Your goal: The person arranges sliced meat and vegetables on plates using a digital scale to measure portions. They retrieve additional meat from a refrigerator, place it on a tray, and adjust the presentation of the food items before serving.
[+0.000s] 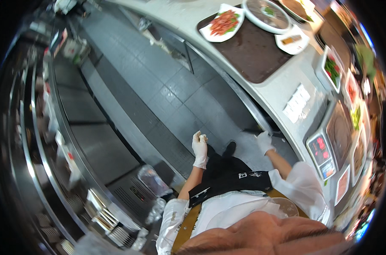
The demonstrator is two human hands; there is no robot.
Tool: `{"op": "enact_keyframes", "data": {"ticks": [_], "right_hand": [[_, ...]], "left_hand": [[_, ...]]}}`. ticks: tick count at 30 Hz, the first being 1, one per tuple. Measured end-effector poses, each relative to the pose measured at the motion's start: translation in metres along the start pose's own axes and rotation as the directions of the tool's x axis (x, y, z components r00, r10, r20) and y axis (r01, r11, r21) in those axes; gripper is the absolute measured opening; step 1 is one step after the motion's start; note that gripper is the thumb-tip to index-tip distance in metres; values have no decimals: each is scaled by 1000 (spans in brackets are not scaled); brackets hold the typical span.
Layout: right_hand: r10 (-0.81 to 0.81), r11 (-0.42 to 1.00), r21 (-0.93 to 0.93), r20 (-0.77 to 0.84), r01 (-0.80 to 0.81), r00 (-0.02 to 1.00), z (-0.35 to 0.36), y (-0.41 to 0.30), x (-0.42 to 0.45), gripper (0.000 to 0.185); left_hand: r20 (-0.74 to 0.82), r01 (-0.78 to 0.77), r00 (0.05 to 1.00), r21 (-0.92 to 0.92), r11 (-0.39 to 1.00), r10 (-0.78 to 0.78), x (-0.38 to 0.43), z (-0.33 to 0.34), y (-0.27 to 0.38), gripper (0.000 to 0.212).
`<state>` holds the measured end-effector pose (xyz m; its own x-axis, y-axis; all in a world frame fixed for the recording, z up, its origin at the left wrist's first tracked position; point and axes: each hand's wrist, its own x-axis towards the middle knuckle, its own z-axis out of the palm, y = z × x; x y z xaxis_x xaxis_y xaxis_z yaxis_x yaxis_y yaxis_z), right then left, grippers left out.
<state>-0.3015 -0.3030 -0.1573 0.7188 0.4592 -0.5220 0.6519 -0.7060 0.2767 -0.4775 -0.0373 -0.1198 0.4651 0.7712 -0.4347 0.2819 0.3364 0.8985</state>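
My left hand (200, 149), in a thin white glove, hangs over the tiled floor with its fingers curled; whether it holds something small I cannot tell. My right hand (265, 143), gloved too, is beside the counter's edge, fingers partly bent, and nothing plain shows in it. On the counter at the upper right lies a brown tray (253, 57). A white plate of reddish meat strips (224, 24), a white oval dish (267, 14) and a small white plate with a brown piece (292, 39) rest on or at its edge.
A digital scale (321, 156) stands on the counter (282, 83) at right, near a white container of greens (332, 70) and more plates of food. Steel refrigerated cabinets (94, 137) line the left side, with stacked dishes (119, 236) below. Grey floor tiles (167, 95) lie between.
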Motion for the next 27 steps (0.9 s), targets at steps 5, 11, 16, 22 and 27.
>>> {"op": "enact_keyframes", "data": {"ticks": [5,11,16,22,27], "right_hand": [[-564,588,645,-105,488,819,-48,-82,-50,30],[-525,168,984,143,-62,839,-68,-120,93,21],[-302,164,932,361,-324,882,-9,-146,296,22],[104,-234,945,257,-227,961,65,-145,535,17],[393,-299,954,125,-2,911,67,-139,659,22]], "left_hand": [[-161,-142,970,220,965,180,30,16,0,34],[-379,-21,875,590,807,300,113,-35,12,54],[-506,-67,779,520,851,371,185,-123,45,49],[-477,42,774,694,719,416,253,-165,72,44],[-519,95,767,674,733,377,272,-168,83,50]]}}
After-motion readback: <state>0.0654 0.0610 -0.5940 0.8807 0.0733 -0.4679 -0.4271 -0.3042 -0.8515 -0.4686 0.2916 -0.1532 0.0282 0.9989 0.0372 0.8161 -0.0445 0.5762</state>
